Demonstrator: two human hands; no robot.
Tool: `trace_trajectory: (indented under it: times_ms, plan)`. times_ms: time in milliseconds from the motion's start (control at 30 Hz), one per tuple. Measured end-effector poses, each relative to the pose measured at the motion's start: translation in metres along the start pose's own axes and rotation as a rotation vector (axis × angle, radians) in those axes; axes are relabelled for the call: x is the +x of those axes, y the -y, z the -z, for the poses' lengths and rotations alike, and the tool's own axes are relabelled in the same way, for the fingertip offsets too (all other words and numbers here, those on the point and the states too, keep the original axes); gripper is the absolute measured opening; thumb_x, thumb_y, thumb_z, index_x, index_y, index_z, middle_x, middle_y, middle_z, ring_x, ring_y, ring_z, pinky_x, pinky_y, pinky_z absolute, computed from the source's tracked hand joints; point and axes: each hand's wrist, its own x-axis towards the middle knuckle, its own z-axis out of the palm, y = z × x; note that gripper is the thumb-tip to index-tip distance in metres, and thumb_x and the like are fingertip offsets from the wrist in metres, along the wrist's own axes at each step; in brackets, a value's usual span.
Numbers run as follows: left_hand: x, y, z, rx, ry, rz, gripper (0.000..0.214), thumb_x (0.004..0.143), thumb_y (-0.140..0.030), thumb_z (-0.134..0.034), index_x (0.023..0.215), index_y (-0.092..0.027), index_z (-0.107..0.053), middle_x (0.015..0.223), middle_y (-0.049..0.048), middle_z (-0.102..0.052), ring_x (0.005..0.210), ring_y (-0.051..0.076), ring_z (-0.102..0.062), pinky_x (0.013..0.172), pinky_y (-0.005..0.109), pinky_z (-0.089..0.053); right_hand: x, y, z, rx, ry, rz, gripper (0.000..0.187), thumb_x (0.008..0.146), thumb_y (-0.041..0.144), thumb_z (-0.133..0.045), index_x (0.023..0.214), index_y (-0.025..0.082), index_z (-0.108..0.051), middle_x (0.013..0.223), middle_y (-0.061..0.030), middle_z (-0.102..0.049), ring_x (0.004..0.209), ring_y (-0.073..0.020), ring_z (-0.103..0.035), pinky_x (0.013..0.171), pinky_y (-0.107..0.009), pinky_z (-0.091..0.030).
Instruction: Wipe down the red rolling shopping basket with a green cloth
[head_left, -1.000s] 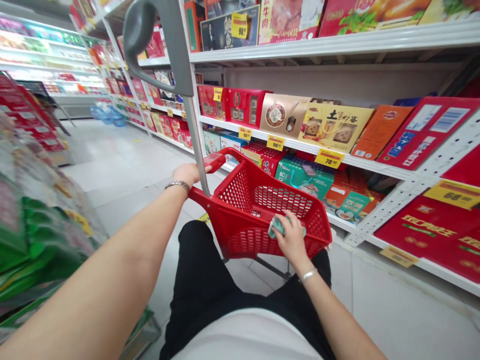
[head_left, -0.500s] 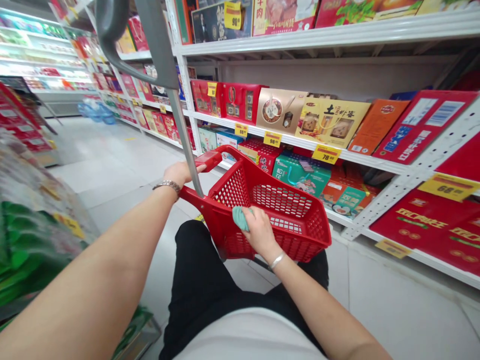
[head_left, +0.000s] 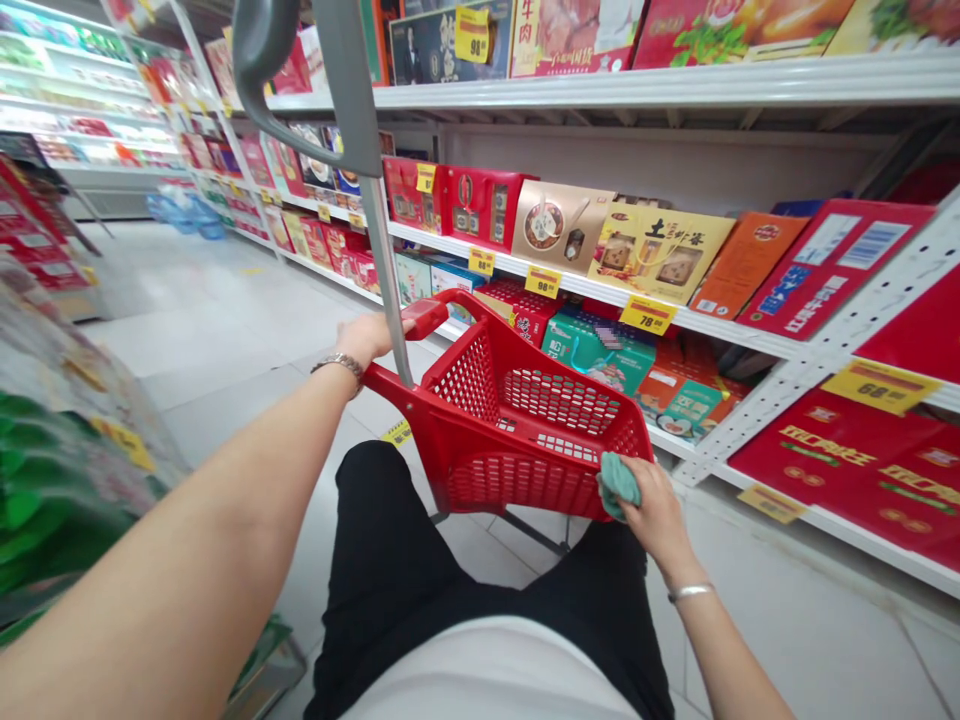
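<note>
While our left hand [head_left: 367, 338] grips the basket handle [head_left: 425, 318], our right hand [head_left: 658, 510] holds a green cloth [head_left: 619, 485] — against the red rim [head_left: 577, 391].

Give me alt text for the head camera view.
A person's left hand holds the red grip of a red shopping cart, while the right hand pinches a crumpled teal cloth at its rim. Gift boxes line white shelves on the right.

Yellow price tags on white metal shelving [head_left: 600, 90]
We read 98 on a small yellow tag [head_left: 543, 281], 78 beneath the gold gift box [head_left: 660, 255], 68 on a larger yellow tag [head_left: 880, 386].
</note>
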Motion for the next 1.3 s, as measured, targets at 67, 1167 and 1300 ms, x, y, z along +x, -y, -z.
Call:
trace_trajectory:
  times_ms: [67,1167,1300]
  plan:
    - [-0.007,-0.005,0.003,-0.014,-0.1,0.084,0.06,0.1,-0.052,-0.036,0.127,-0.004,-0.059,0.122,0.0202,-0.07,0.118,0.03,-0.062,0.109,0.053,-0.037,0.0,-0.005,-0.001,0.059,0.003,-0.041,0.037,0.084,0.026,-0.052,0.12,0.019,-0.058,0.109,-0.0127,-0.066,0.101,-0.0278,-0.061,0.09,-0.044,-0.05]
    - [-0.087,-0.144,-0.132,0.126,0.063,-0.298,0.068,0.095,-0.064,-0.028,0.139,-0.022,-0.058,0.153,0.0122,-0.049,0.148,0.036,-0.029,0.121,0.062,-0.007,-0.036,0.045,0.008,0.157,0.071,0.052,0.053,0.077,0.01,-0.051,0.128,0.023,-0.056,0.124,-0.0109,-0.063,0.116,-0.0275,-0.058,0.101,-0.052,-0.046]
    - [-0.07,-0.143,-0.136,0.133,0.086,-0.357,0.065,0.096,-0.063,-0.03,0.136,-0.023,-0.061,0.148,0.0107,-0.054,0.146,0.034,-0.033,0.121,0.061,-0.008,-0.025,0.061,-0.005,0.194,0.046,0.003,0.055,0.074,0.008,-0.051,0.127,0.022,-0.056,0.117,-0.0117,-0.063,0.11,-0.0273,-0.06,0.095,-0.048,-0.052]
